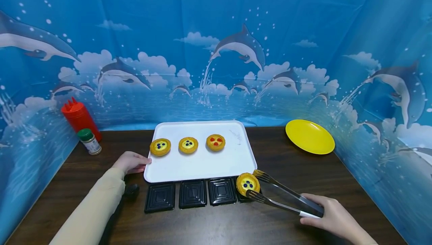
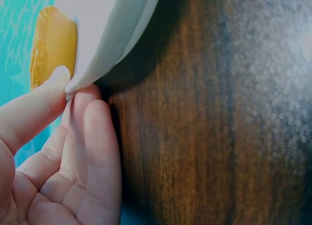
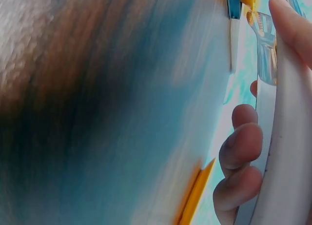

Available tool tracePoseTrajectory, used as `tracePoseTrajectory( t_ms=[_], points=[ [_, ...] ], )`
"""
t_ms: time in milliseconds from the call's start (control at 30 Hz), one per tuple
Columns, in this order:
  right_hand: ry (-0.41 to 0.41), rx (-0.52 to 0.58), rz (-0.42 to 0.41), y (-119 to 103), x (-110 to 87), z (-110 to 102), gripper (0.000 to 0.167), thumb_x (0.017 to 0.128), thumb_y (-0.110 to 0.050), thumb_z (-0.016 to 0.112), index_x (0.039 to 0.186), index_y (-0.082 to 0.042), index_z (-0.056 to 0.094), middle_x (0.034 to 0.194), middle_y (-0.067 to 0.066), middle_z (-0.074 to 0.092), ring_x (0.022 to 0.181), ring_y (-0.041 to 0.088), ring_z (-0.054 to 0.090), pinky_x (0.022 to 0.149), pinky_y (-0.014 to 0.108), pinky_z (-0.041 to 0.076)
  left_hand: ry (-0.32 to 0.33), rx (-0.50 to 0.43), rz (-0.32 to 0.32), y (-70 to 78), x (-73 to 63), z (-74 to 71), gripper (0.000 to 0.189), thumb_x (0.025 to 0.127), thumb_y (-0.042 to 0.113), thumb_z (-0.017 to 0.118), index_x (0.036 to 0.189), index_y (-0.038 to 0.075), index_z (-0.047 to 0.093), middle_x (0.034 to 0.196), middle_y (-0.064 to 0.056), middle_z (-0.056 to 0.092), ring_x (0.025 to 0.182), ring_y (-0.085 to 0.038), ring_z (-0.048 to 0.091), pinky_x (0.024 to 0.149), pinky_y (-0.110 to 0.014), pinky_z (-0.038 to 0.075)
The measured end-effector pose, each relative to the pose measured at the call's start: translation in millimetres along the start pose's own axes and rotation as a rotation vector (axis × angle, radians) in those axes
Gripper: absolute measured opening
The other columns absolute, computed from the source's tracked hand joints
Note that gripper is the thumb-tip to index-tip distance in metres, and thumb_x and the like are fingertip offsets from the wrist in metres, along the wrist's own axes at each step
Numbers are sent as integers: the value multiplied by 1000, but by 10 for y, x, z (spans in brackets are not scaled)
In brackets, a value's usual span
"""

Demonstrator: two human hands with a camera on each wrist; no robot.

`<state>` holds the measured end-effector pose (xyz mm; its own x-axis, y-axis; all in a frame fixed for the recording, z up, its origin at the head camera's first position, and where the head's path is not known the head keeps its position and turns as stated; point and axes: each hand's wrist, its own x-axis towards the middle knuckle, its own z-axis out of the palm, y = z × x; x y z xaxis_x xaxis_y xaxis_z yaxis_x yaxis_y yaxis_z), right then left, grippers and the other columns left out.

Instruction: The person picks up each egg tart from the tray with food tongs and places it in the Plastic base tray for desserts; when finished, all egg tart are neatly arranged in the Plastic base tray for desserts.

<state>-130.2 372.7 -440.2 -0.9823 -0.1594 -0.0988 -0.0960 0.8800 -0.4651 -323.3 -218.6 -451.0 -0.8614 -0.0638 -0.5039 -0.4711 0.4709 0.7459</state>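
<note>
My left hand point(image 1: 132, 162) pinches the left rim of a white tray point(image 1: 202, 168), thumb on top and fingers beneath, as the left wrist view shows. On the tray lie two tarts with blue berries, one at the left point(image 1: 160, 147) and one in the middle point(image 1: 188, 145), and a tart with red pieces point(image 1: 215, 142). With my right hand point(image 1: 329, 215) I grip metal tongs point(image 1: 307, 202) by their handle end. Between the tong tips sits another blueberry tart point(image 1: 248, 184), overlapping the tray's front right corner and the rightmost black dish point(image 1: 241, 198), which it partly hides.
Three more square black dishes point(image 1: 160, 197) line the tray's front edge. A yellow plate point(image 1: 310, 137) is at the back right. A red squeeze bottle point(image 1: 81, 117) and a green-capped shaker point(image 1: 89, 142) stand back left. A dolphin-print curtain point(image 1: 216, 50) surrounds the table.
</note>
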Motion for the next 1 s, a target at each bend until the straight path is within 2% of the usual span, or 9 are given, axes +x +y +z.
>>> tracePoseTrajectory(
  t_ms=[333, 500, 733, 1000],
  points=[
    [1, 24, -13, 21, -13, -59, 65, 75, -47, 76, 125, -8, 60, 103, 2, 67, 72, 1, 51, 58, 21, 45, -1, -14, -8, 8, 22, -16, 43, 88, 22, 69, 114, -10, 58, 79, -8, 66, 66, -14, 63, 67, -22, 55],
    [35, 38, -40, 2, 23, -80, 64, 76, -43, 76, 126, -7, 59, 104, 4, 67, 71, 1, 50, 56, 21, 43, -3, -17, -8, 7, 17, -15, 42, 88, 21, 69, 114, -10, 59, 80, -8, 66, 66, -14, 64, 67, -22, 55],
    [92, 21, -41, -77, 161, -114, 65, 74, -45, 78, 125, -10, 60, 104, 2, 67, 72, 4, 50, 57, 21, 43, -2, -19, -7, 26, 1, -16, 41, 88, 21, 68, 114, -10, 59, 81, -8, 67, 66, -14, 65, 68, -22, 55],
    [134, -10, -53, -136, 410, -166, 67, 72, -48, 78, 125, -10, 61, 103, 4, 67, 74, 11, 50, 58, 22, 43, 5, -12, -17, 29, -10, 6, 41, 88, 21, 68, 114, -10, 59, 80, -8, 66, 66, -14, 64, 67, -22, 55]
  ],
)
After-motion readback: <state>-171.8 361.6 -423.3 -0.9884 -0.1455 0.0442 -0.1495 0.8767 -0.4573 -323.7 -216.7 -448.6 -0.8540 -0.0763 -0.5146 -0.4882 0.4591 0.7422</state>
